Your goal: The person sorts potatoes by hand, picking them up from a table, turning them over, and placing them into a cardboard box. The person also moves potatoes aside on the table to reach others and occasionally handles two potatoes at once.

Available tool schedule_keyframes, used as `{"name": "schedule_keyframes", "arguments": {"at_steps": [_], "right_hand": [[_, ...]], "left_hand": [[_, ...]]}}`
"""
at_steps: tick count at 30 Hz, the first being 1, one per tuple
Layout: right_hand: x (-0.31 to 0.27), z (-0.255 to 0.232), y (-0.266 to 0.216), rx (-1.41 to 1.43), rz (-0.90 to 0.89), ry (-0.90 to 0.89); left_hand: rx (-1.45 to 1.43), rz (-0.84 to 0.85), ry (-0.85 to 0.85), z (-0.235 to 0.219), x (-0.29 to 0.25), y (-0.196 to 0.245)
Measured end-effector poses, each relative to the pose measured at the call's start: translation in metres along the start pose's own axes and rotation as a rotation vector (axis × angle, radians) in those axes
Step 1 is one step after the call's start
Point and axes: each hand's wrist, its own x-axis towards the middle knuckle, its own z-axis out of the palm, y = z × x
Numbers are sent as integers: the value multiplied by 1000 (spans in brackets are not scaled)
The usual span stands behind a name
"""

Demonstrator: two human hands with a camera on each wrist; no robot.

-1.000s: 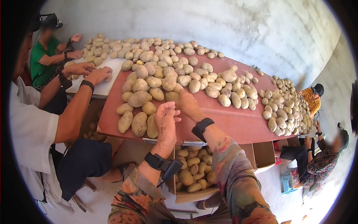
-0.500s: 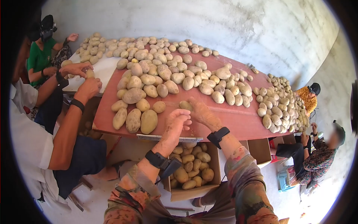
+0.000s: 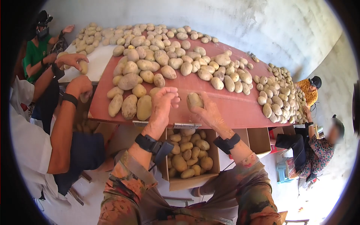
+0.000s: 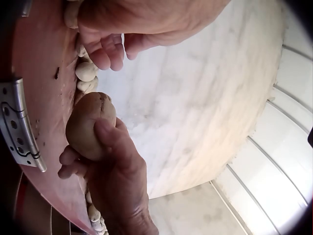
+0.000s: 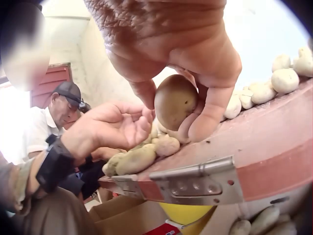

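Note:
In my right hand (image 3: 210, 115) I grip a potato (image 3: 195, 100) just above the front edge of the red tabletop (image 3: 232, 114). The left wrist view shows the thumb laid across this potato (image 4: 88, 125), which has a crack at its top end. My left hand (image 3: 162, 110) is raised beside it, fingers loosely bent and holding nothing. In the right wrist view the left fingertips (image 5: 144, 125) come close to the held potato (image 5: 175, 103). Large potatoes (image 3: 144, 107) lie on the table just left of my left hand.
A heap of potatoes (image 3: 161, 58) spreads along the table's back, with another pile (image 3: 281, 93) at right. Below the edge stands a cardboard box (image 3: 191, 183) of potatoes. Metal hinges (image 3: 187, 126) line the front edge. Another person's hands (image 3: 80, 86) work at left; others sit farther off.
My right hand has reached into the heap, taken a potato and drawn it back toward the table's front edge, turning it upright. The left hand has shifted slightly left and stays without anything in it.

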Motion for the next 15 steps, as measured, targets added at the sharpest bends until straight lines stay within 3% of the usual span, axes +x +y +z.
{"name": "schedule_keyframes", "arguments": {"at_steps": [1,4,5,8,11,14,15], "right_hand": [[-20,-8,-27,140,63,-56],[-53,-14,-45,-32,178,-339],[-60,-4,-22,-95,-45,-351],[-80,13,-2,-186,-251,-477],[-88,26,7,-314,-195,-593],[-84,30,3,-349,-48,-685],[-81,30,-6,-309,80,-726]], "left_hand": [[2,8,1,0,-2,3],[20,10,2,0,-1,3],[18,15,1,1,-1,3],[-6,29,11,2,-2,2],[-44,30,35,5,-4,1],[-40,21,37,6,-4,1],[-36,19,38,7,-4,1]]}}
